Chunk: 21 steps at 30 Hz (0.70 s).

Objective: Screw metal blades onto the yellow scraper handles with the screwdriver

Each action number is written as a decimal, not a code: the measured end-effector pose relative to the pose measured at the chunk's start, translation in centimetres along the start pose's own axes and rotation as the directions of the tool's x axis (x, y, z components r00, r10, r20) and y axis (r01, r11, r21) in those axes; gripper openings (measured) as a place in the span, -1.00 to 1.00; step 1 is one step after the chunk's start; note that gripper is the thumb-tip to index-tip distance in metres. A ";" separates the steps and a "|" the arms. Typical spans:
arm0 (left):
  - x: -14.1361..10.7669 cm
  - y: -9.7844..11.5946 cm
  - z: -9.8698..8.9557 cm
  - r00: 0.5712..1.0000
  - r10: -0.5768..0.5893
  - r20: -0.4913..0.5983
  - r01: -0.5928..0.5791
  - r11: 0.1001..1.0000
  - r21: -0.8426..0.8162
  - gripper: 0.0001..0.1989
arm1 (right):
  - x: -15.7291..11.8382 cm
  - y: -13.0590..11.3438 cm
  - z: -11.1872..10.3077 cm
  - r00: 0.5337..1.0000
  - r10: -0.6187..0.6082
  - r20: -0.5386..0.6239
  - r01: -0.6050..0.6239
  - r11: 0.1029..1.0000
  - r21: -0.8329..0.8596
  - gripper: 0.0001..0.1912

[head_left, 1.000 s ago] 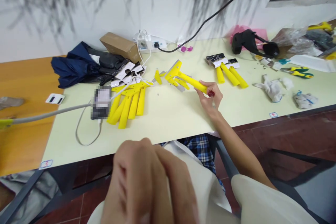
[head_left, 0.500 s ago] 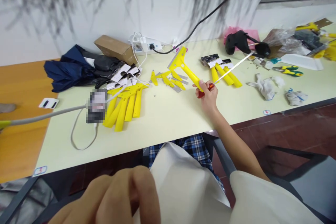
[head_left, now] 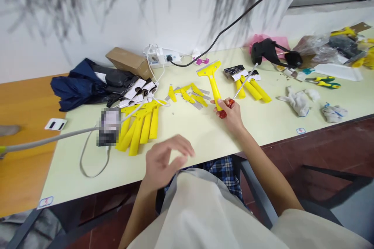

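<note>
My right hand [head_left: 230, 114] grips a yellow scraper [head_left: 214, 85] by the lower end of its handle, blade end pointing up and away. The same hand also holds a screwdriver [head_left: 244, 81] by its red handle, its metal shaft slanting up to the right. Over the table's front edge is my left hand [head_left: 166, 159], fingers curved and apart from the thumb, with nothing in it. Several yellow scraper heads with metal blades [head_left: 189, 95] lie beyond the hands. To the left, several yellow scrapers [head_left: 142, 124] lie side by side.
Carded yellow handles [head_left: 254, 87] lie right of centre. Farther right are white gloves [head_left: 298, 101], green-yellow pliers [head_left: 324, 81] and a black strapped item [head_left: 269, 50]. A dark blue umbrella [head_left: 77, 85], a cardboard box [head_left: 130, 62], a power strip [head_left: 168, 57] and cables are at the back left.
My left hand has come down from close to the camera to the table's front edge. The scraper and screwdriver in my right hand have turned more upright.
</note>
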<state>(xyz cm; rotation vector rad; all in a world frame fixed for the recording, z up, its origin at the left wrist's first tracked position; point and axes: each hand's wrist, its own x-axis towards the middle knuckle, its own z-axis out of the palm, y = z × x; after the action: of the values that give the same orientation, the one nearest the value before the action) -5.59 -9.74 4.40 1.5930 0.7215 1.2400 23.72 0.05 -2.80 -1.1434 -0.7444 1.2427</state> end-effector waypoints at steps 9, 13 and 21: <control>-1.3 -7.1 -7.3 0.995 0.039 -0.094 0.051 0.606 0.794 -0.93 | 0.3 1.1 0.0 0.995 -0.015 0.102 0.018 0.999 -0.034 -0.22; -0.4 -6.6 -9.7 0.992 0.056 -0.113 0.064 0.546 0.836 -0.89 | 0.2 0.9 0.1 0.991 0.012 0.135 -0.011 1.000 -0.010 -0.23; 4.6 -5.7 -17.3 0.929 -0.100 -0.356 0.369 0.309 0.877 -0.68 | 0.1 0.0 0.2 0.972 0.136 0.192 -0.165 0.975 0.146 -0.37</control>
<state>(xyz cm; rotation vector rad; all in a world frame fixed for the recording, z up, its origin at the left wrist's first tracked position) -19.92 1.98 1.38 2.1044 2.0627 0.7470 23.58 0.19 -2.73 -0.9772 -0.6858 1.5228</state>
